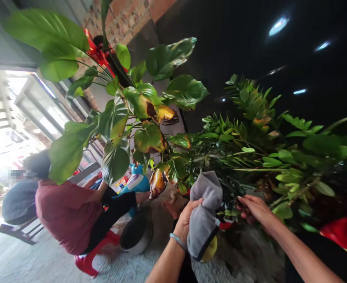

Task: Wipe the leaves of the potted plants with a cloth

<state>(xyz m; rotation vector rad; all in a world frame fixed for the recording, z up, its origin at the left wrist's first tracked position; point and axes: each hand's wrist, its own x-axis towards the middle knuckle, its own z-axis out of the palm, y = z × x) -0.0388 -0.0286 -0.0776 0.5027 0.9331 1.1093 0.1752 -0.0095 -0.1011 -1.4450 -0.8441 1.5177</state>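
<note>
My left hand [188,218], with a pale bangle at the wrist, is closed around a grey cloth [203,224] that has a dark edge and a yellowish patch at the bottom. To its right, my right hand [254,210] reaches in at the base of a leafy green plant [247,137]. Its fingers are pinched together among dark leaves; what lies between them is too small and shaded to make out. Left of the cloth rises a large-leaved plant [147,137], with several leaves browned and yellowed at the edges.
A person in a dusky red shirt [67,212] sits on a red plastic stool [98,251] at left. Close by stand a dark-mouthed bucket [136,234] and a blue object [136,179]. Behind the plants is a glossy black surface [226,43]. Red material [342,236] shows at lower right.
</note>
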